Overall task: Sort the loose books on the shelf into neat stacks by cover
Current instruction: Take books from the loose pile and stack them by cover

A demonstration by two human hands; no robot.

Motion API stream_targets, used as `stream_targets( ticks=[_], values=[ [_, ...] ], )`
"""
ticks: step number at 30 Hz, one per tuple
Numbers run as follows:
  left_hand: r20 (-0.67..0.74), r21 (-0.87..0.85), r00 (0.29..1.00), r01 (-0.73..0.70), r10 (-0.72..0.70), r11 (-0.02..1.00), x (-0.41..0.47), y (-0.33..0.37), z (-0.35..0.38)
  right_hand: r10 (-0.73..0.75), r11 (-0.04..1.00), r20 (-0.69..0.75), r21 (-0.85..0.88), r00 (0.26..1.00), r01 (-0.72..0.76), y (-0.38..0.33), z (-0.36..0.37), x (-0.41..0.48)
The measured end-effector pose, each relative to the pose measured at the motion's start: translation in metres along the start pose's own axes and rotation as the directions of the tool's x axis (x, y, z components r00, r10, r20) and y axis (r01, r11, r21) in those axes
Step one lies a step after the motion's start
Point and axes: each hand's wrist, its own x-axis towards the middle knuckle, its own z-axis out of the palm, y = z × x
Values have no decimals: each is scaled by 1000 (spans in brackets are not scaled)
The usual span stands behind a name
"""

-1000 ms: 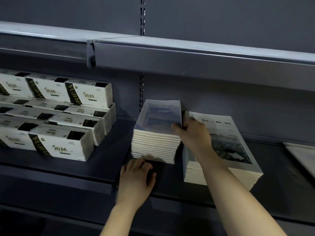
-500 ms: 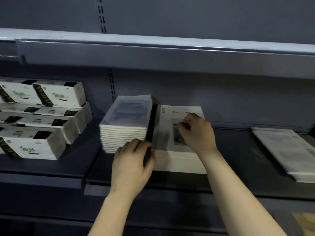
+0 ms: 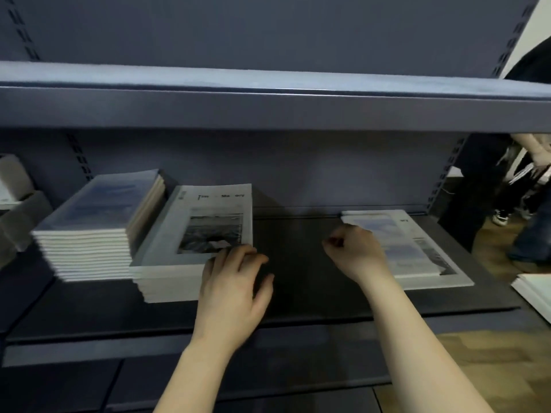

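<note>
A tall stack of blue-cover books (image 3: 98,222) stands at the left of the dark shelf (image 3: 298,293). Beside it sits a stack with a white cover and a dark photo (image 3: 202,231). My left hand (image 3: 235,284) rests at that stack's front right corner, fingers spread, holding nothing. My right hand (image 3: 354,251) hovers with curled fingers over the bare shelf, at the left edge of a few loose books (image 3: 417,251) lying flat on the right. Nothing shows in its grip.
The upper shelf (image 3: 268,93) overhangs the books. White boxes (image 3: 15,198) sit at the far left. Another person (image 3: 524,186) stands beyond the shelf's right end, holding something. More white books (image 3: 536,290) lie at the right edge, over wooden floor.
The view has swung right. My right hand left the photo-cover stack and moved right toward the loose books. My left hand shifted from between the stacks to the photo-cover stack's front corner.
</note>
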Motion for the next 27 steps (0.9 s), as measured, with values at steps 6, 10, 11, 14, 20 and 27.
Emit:
stream_targets(
  ticks=[6,10,11,14,20,27],
  values=[
    [75,-11,997,-7,8,1000,-2,41,41,105,994,20,1,994,-105,72,-14,8],
    [156,-11,988,23,-21,1000,-7,61,69,157,987,-57,-25,986,-158,124,-19,8],
    [172,-3,985,32,-31,999,-9,64,75,178,983,-73,-30,981,-181,135,-21,8],
    [197,42,979,54,-61,998,-12,77,91,250,965,-90,-54,964,-256,166,-23,11],
    [217,53,973,72,-81,996,-13,97,111,313,938,-77,-130,947,-321,182,-21,18],
    [241,53,965,90,-100,995,-9,106,117,347,909,9,-250,938,-334,176,-28,26]
  ],
)
